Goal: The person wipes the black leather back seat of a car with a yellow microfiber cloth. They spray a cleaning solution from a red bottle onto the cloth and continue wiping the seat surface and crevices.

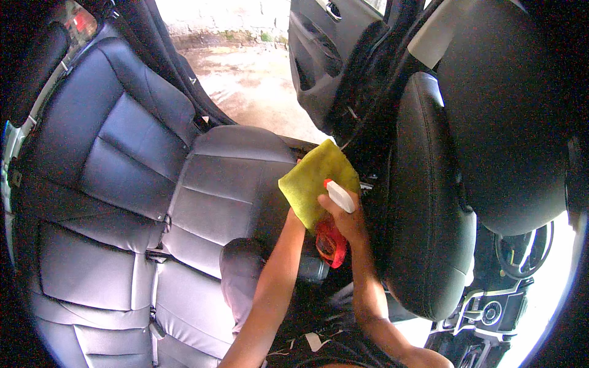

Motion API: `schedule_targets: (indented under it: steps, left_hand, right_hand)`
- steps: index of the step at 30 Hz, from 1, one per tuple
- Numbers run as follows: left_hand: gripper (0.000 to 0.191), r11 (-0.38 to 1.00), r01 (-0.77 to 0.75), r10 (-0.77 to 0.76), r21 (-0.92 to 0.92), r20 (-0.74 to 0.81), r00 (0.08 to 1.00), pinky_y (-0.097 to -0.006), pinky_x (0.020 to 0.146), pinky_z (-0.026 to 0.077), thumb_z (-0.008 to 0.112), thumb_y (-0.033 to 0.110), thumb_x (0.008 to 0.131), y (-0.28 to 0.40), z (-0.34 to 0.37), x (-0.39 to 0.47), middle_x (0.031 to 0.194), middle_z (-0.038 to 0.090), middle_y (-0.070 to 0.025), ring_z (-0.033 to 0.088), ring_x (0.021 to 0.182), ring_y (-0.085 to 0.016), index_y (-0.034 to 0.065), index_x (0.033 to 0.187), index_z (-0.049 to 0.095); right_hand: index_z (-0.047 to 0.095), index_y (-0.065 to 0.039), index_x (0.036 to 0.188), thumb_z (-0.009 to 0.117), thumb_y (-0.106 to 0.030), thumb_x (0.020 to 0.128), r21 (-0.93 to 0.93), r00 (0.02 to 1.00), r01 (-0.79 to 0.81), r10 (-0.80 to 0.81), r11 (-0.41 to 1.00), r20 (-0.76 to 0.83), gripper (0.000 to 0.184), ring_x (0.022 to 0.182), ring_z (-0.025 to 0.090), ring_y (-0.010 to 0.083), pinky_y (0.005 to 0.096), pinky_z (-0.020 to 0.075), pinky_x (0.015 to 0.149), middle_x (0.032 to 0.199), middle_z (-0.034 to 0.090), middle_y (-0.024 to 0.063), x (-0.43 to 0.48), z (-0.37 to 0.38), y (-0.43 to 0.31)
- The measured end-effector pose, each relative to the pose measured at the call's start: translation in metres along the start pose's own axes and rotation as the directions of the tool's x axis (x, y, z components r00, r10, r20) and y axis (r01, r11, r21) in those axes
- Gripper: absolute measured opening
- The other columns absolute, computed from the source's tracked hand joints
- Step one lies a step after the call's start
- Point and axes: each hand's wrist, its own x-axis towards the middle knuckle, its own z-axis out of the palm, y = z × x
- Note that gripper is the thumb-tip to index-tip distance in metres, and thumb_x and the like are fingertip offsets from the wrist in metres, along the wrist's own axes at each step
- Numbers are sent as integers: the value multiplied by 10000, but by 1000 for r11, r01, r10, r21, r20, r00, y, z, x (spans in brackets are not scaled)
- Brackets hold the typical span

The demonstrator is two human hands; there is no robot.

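My right hand (349, 221) grips a spray bottle with a white trigger head (340, 197) and a red nozzle tip. The bottle's body (332, 244) is red and hangs below my fingers. The nozzle points at a folded yellow-green microfiber cloth (317, 177) just in front of it. Beneath that cloth, my left hand (297, 218) holds it up; most of the hand is hidden. Both hands are between the rear bench seat (221, 198) and the back of a front seat (430, 198).
A dark leather-look backrest (133, 133) rises at the left. Beyond the seat, a rear door (322, 50) stands open onto wet-looking pavement (248, 78). My bent knee (241, 271) is against the seat's edge. At the right are a steering wheel (501, 262) and a centre console (492, 313).
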Motion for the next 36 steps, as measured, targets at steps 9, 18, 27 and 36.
schedule_targets:
  steps: [9,18,27,36]
  left_hand:
    - [465,982,155,-156,-109,-3,988,-390,1078,493,507,421,1074,-2,10,5,1365,640,-98,607,1232,-253,110,1412,574]
    - [526,875,71,12,479,-168,986,-441,1022,528,497,529,1053,-4,-2,16,1323,666,-95,634,1176,-270,140,1389,611]
    - [508,845,-80,197,529,-168,966,-392,1124,442,505,394,1085,-12,3,-5,1436,571,-84,541,1287,-243,109,1504,465]
    - [501,996,-47,58,82,-141,988,-381,1138,426,539,329,1079,11,2,-3,1452,552,-80,534,1292,-241,100,1515,450]
  right_hand:
    - [705,-13,1130,784,-235,896,-134,998,54,-52,989,21,332,828,635,127,302,510,751,918,701,32,-6,-8,-1]
    - [700,-23,1093,813,-226,868,-314,998,57,-51,948,26,323,846,675,169,343,537,767,957,725,69,-11,-8,0]
    - [684,-13,1148,829,-211,846,-132,978,39,-64,991,-197,389,901,675,186,347,544,836,999,715,80,-4,-6,16]
    - [709,-34,1097,822,-235,865,2,985,-31,31,1000,-171,327,902,642,136,307,509,842,971,689,16,0,-29,-15]
